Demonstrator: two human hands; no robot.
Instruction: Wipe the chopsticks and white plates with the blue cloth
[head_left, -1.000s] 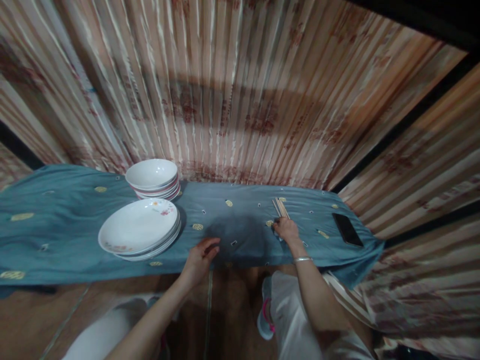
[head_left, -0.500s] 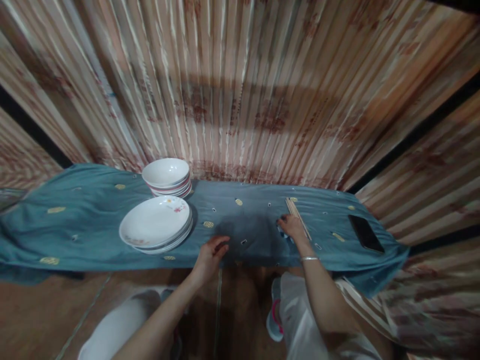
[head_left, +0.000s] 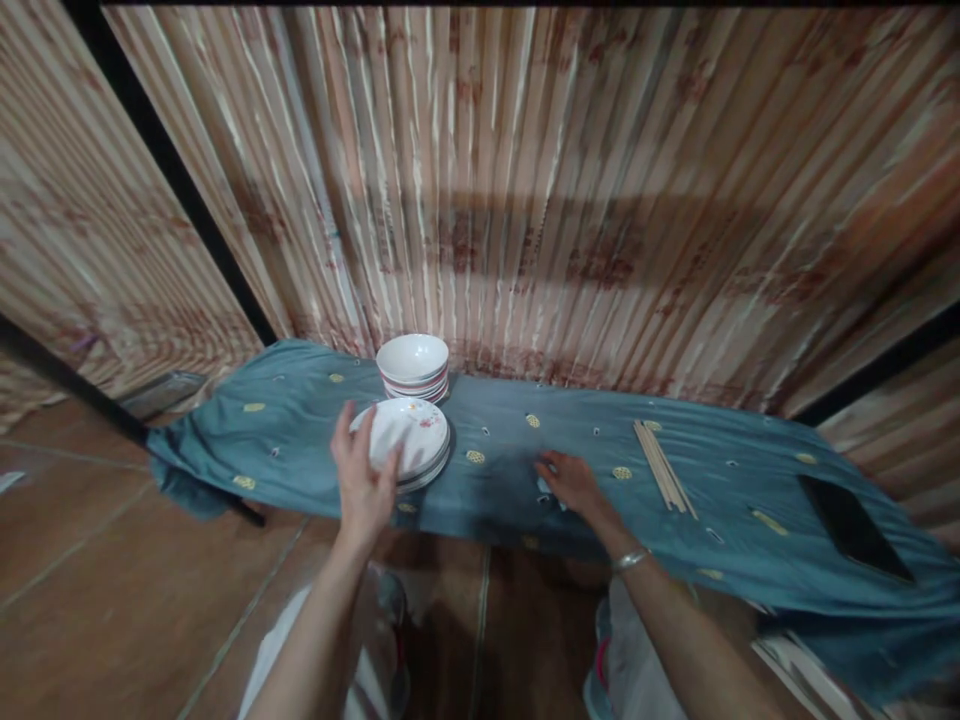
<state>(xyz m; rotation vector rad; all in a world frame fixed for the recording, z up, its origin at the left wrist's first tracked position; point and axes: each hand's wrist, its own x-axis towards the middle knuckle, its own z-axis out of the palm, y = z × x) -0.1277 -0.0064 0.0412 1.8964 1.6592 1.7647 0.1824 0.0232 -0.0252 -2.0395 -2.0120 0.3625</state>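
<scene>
My left hand (head_left: pixel 364 475) is over the near left part of a stack of white plates (head_left: pixel 420 450) with a floral rim, its fingers spread. Whether the fingertips touch the top plate cannot be told. My right hand (head_left: pixel 574 485) hovers low over the teal tablecloth (head_left: pixel 517 490), fingers curled. A bit of pale blue-white cloth (head_left: pixel 544 486) shows under its fingers, mostly hidden. Behind the plates stands a stack of white bowls (head_left: pixel 412 358) with red bands.
Several wooden chopsticks (head_left: pixel 661 465) lie to the right of my right hand. Farther right is a black phone (head_left: pixel 855 525). A pleated curtain (head_left: pixel 510 200) hangs behind the table, and dark metal poles (head_left: pixel 180 180) rise at the sides.
My left hand has moved left from the table's front edge to the plates, fingers spreading. My right hand has come left, away from the chopsticks. The view has turned left.
</scene>
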